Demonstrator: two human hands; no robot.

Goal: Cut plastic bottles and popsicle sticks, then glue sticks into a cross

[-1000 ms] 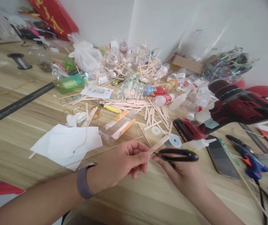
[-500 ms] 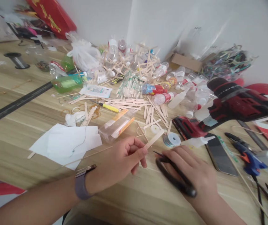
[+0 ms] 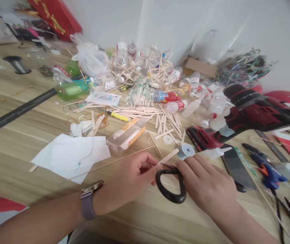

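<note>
My left hand [image 3: 135, 174], with a watch on its wrist, is closed on a flat wooden craft stick [image 3: 169, 156]. The stick points up and to the right out of the fingers. My right hand [image 3: 207, 183] grips black-handled scissors [image 3: 170, 200] from above. One handle loop shows left of the hand, and a bit of black handle sticks out on its right. The dark blade tip lies close to the stick beside my left fingertips; whether it touches, I cannot tell. The rest of the scissors is hidden under my right hand. A thread spool [image 3: 186, 150] stands just beyond.
A red cordless drill [image 3: 259, 112], a phone [image 3: 239, 169] and a blue glue gun [image 3: 269, 169] lie at right. White paper [image 3: 71, 156] is at left. Behind are a plastic package [image 3: 127, 135], a yellow-handled tool [image 3: 119, 116], loose craft sticks [image 3: 140, 110] and several bottles [image 3: 72, 89].
My right hand has turned the scissors, so a handle loop now faces the camera. The blade tip has moved left, nearer the craft stick. My left hand has kept its hold, nearly still.
</note>
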